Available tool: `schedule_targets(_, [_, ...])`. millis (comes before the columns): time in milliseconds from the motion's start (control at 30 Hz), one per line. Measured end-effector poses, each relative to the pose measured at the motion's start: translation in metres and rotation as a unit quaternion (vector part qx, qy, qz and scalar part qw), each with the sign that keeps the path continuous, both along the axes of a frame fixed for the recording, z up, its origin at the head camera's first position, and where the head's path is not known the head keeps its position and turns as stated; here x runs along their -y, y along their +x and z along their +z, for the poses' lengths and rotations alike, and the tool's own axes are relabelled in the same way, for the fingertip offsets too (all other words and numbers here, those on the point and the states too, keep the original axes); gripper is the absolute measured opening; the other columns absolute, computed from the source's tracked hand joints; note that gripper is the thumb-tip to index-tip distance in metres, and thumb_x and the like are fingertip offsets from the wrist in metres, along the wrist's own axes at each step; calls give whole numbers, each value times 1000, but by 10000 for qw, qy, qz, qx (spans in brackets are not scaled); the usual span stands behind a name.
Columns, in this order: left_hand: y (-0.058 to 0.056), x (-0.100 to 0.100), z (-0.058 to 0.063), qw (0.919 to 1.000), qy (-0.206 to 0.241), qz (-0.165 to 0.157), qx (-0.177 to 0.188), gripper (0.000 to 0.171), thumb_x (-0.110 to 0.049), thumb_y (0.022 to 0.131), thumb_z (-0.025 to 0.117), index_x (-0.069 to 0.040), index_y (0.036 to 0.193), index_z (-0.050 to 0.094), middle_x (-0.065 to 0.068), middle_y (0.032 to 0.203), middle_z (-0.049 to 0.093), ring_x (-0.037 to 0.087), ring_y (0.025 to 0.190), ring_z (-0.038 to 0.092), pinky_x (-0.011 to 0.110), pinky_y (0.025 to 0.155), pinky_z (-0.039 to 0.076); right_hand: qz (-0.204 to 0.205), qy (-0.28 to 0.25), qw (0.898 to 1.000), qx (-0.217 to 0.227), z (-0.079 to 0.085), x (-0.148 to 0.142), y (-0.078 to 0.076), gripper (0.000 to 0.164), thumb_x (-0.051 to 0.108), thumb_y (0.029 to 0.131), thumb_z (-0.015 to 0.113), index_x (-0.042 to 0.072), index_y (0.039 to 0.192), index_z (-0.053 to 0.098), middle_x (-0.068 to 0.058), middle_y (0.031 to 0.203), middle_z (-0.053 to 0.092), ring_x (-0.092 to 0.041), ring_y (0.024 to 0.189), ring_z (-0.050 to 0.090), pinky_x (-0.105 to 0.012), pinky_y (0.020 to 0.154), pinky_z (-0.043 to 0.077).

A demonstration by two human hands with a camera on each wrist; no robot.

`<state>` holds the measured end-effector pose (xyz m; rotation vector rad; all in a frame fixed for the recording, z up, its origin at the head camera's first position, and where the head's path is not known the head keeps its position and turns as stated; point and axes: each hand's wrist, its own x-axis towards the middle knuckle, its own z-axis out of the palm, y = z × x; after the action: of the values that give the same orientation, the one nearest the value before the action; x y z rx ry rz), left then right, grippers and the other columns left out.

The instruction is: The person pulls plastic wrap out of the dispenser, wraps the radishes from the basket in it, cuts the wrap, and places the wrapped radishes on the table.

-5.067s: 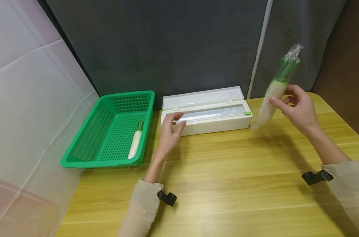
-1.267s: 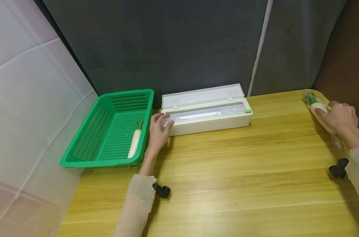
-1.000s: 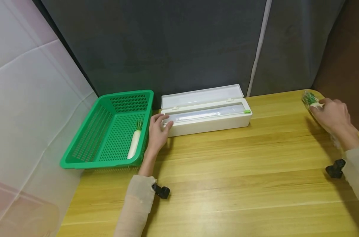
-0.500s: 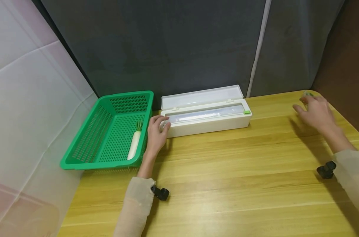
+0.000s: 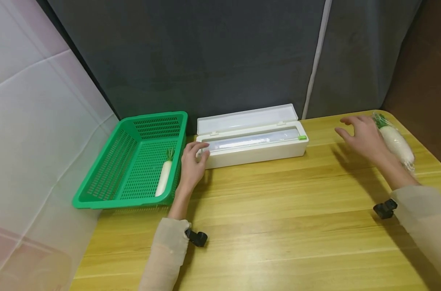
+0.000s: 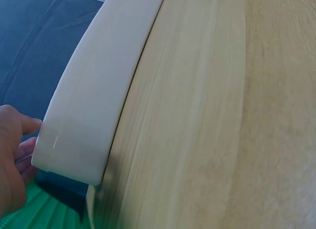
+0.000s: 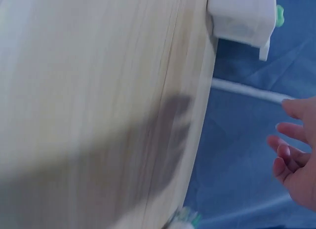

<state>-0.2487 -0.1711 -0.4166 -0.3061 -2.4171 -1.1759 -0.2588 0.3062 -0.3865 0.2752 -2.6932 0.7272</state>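
Note:
In the head view, my left hand is at the left end of a white cling film box, its thumb and bent fingers around that corner. The left wrist view shows the thumb at the edge of the box, with the other fingers partly hidden behind its end. The box's lid stands raised, and a roll of cling film lies inside. My right hand hovers over the table's right side, fingers spread and loosely bent, holding nothing. Beside its wrist lies a film-wrapped white radish with green tops.
A green plastic basket stands left of the box, with one unwrapped white radish along its right side. A dark cloth wall rises behind the wooden table. A brown panel borders the right.
My right hand has set the wrapped radish down at the table's right edge, let go and moved left. My left hand has shifted left along the box to its end.

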Motion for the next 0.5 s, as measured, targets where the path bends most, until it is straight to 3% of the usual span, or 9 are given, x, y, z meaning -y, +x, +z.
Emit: schedule_targets(500, [-1, 0, -2, 9999, -61, -18, -144, 19, -7, 97, 68, 5, 111, 72, 23, 119, 58, 39, 118, 48, 53, 102, 35, 762, -141, 9968, -207, 0, 57, -5, 32, 19, 99, 66, -4, 121, 66, -28, 120, 60, -42, 95, 55, -55, 80, 45])
